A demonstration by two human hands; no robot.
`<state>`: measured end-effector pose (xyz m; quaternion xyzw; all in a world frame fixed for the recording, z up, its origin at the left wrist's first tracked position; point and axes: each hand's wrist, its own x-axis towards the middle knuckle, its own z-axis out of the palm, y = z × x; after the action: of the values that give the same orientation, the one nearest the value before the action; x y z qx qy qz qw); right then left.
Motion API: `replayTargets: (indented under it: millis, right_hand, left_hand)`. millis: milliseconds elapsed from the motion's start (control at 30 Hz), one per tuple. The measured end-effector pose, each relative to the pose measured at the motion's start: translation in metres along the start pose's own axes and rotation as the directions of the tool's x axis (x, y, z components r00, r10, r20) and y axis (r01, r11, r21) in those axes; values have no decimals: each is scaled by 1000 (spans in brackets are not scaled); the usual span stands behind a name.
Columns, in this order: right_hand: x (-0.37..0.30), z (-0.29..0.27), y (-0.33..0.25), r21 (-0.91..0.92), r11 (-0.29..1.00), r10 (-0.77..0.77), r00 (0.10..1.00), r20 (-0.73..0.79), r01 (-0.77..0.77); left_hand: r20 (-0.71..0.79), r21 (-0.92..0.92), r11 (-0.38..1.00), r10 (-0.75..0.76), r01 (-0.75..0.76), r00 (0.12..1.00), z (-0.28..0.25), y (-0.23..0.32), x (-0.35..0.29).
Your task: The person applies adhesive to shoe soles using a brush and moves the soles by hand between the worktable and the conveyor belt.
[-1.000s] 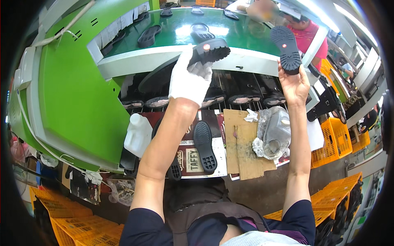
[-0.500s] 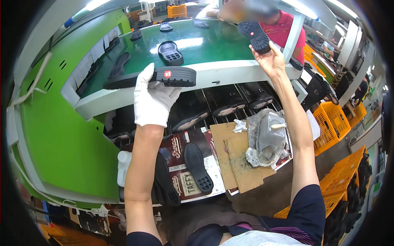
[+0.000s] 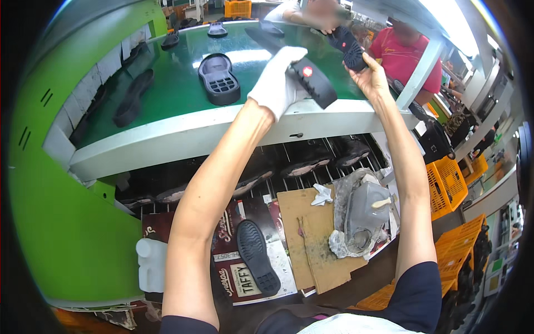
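Note:
My left hand [image 3: 281,80], in a white glove, grips a black shoe sole [image 3: 320,92] with a red spot on its side, tilted and blurred by motion above the green belt's near rail. My bare right hand [image 3: 371,78] pinches the heel end of another black sole [image 3: 353,54], its treaded underside facing me and a red spot at its middle. Beyond that sole, a person's white sleeve [image 3: 285,12] reaches in. On the green belt [image 3: 172,83] a black sole [image 3: 219,80] lies nearest my left hand, and a dark sole [image 3: 133,97] rests farther left.
Below the rail [image 3: 222,125], black shoe uppers [image 3: 306,161] sit on a rack. Nearer me are a sole [image 3: 258,256], stained cardboard [image 3: 300,234], a grey plastic-wrapped container [image 3: 364,209] with a brush, and a white jug [image 3: 150,267]. Orange crates [image 3: 445,186] stand at right.
My left hand has moved right and farther over the belt with its sole, now turned at a slant. My right hand still holds its sole. A person in red appears farther right.

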<state>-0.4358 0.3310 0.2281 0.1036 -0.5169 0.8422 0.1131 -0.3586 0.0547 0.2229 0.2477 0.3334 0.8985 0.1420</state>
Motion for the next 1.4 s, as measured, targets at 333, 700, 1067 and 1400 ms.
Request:
replayTargets:
  millis: [333,700,1067,1400]
  right_hand:
    - [-1,13,9,-623,780,-103,973,-209,-51]
    - [-2,2,10,-848,526,-116,993,5,65]
    - [-103,91,1,-434,900,213,904,370,-35]
    - [-89,80,3,-373,928,113,943,313,13]
  left_hand:
    - [-41,-133,991,-24,18,999,0,3,-1]
    - [-31,-25,1000,4,-5,1000,2,1,-1]
    - [-88,78,996,49,-42,995,-11,-3,8]
    - [-110,257,966,38,-9,993,-14,-7,14]
